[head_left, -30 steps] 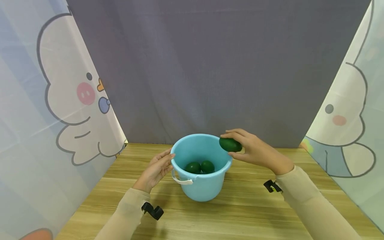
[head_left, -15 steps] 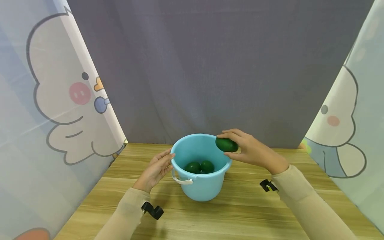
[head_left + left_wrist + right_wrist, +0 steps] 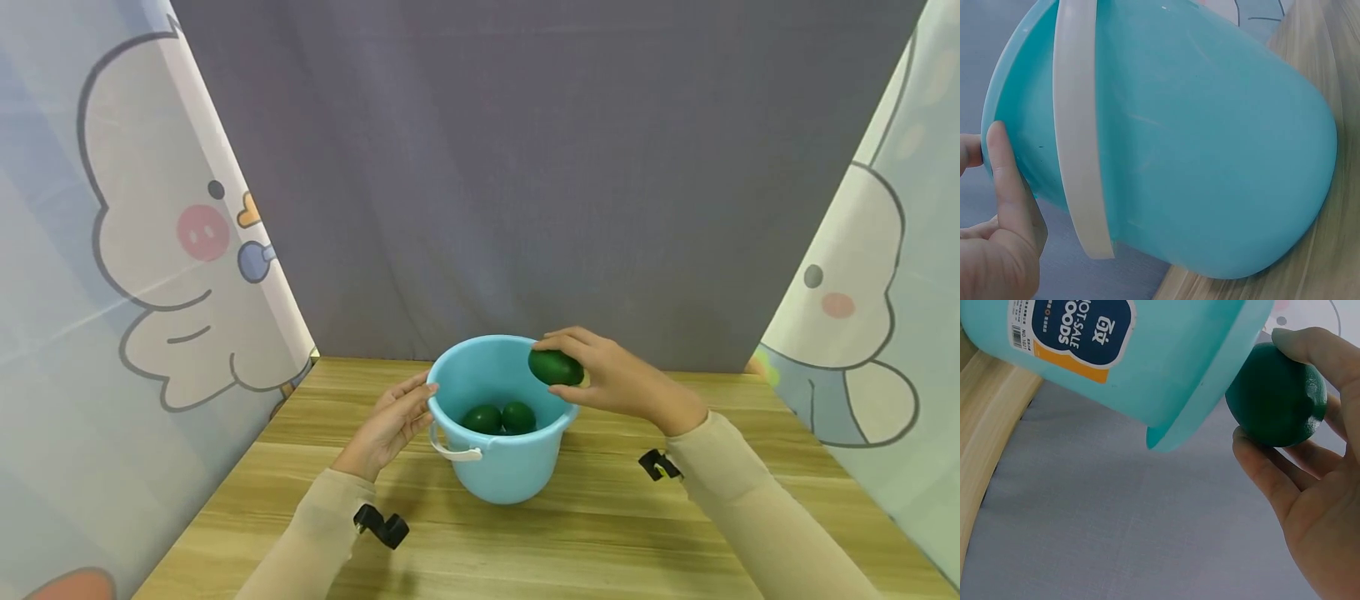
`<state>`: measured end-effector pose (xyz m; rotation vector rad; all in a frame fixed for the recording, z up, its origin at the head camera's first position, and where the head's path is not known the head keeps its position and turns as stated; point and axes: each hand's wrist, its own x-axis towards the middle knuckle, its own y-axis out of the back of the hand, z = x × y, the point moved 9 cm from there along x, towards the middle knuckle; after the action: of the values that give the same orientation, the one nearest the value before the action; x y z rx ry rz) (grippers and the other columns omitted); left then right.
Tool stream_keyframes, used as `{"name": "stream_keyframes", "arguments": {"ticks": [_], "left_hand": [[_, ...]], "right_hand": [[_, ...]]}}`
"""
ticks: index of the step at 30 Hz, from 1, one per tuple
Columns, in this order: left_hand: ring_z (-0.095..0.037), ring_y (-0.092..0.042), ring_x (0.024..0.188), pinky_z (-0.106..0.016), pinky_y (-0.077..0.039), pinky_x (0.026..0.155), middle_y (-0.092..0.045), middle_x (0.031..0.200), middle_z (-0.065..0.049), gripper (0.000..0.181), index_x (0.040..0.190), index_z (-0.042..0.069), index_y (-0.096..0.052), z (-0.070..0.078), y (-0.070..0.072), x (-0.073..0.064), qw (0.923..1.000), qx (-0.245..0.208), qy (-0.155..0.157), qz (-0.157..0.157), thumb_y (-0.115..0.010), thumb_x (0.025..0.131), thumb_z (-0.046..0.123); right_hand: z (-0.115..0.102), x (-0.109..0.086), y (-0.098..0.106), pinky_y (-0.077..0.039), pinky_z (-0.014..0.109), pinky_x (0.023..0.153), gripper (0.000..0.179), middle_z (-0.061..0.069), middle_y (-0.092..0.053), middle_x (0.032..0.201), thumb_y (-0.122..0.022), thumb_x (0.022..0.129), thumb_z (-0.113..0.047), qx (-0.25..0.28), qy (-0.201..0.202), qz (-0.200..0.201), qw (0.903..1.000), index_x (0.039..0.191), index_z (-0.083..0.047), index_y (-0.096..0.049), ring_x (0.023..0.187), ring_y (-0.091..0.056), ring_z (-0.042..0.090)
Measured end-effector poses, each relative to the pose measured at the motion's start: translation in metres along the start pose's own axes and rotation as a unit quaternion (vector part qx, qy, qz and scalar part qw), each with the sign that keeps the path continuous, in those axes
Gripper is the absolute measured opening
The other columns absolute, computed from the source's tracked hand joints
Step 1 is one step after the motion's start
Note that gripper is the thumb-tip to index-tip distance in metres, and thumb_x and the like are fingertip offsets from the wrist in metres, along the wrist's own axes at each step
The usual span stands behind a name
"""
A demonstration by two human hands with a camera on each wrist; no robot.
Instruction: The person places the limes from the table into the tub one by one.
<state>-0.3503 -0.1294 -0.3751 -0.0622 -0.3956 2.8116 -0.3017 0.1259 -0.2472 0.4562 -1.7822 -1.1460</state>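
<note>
A light blue bucket (image 3: 506, 471) stands upright on the table. My left hand (image 3: 388, 427) holds its rim at the left, with the thumb and a finger on either side of the edge in the left wrist view. My right hand (image 3: 618, 379) grips a glossy dark green avocado (image 3: 556, 368) between thumb and fingers. That avocado is above the right part of the bucket's mouth in the head view. In the right wrist view, the avocado (image 3: 1275, 397) overlaps the rim. At the bottom of the bucket lie green avocados (image 3: 482, 419), partly hidden by the front wall.
The bucket's white handle (image 3: 456, 455) hangs down on its left front side. A wood-grain table (image 3: 525, 550) lies underneath. Behind it hangs a grey cloth (image 3: 510, 183), with cartoon-printed curtains (image 3: 45, 333) at both sides. Black clips (image 3: 381, 527) sit at both wrists.
My right hand has moved left with the avocado, bringing it from over the right rim to farther over the mouth. The left hand and the bucket have stayed in place.
</note>
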Motion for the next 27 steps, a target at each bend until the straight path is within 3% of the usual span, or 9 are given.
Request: {"name": "stream_keyframes", "arguments": {"ticks": [20, 27], "left_hand": [[-0.008, -0.065, 0.088, -0.016, -0.057, 0.074, -0.059, 0.124, -0.013, 0.06, 0.155, 0.004, -0.034, -0.001, 0.0006, 0.0006, 1.0, 0.005, 0.002, -0.005, -0.06, 0.102, 0.014], [-0.008, -0.065, 0.087, -0.016, -0.057, 0.074, -0.058, 0.124, -0.014, 0.06, 0.154, 0.003, -0.035, 0.0005, 0.0004, 0.0008, 1.0, 0.01, 0.0, 0.001, -0.061, 0.101, 0.014]], "right_hand": [[0.0, 0.0052, -0.0098, -0.057, 0.032, 0.09, 0.054, 0.007, -0.057, 0.134, -0.078, 0.09, -0.025, 0.011, -0.014, -0.019, 0.9997, 0.137, -0.008, -0.058, 0.116, -0.059, 0.02], [-0.0005, 0.0051, -0.0084, -0.055, 0.04, 0.097, 0.052, 0.004, -0.058, 0.134, -0.076, 0.092, -0.026, 0.017, -0.026, -0.02, 0.9993, 0.139, -0.01, -0.057, 0.121, -0.057, 0.022]]}}
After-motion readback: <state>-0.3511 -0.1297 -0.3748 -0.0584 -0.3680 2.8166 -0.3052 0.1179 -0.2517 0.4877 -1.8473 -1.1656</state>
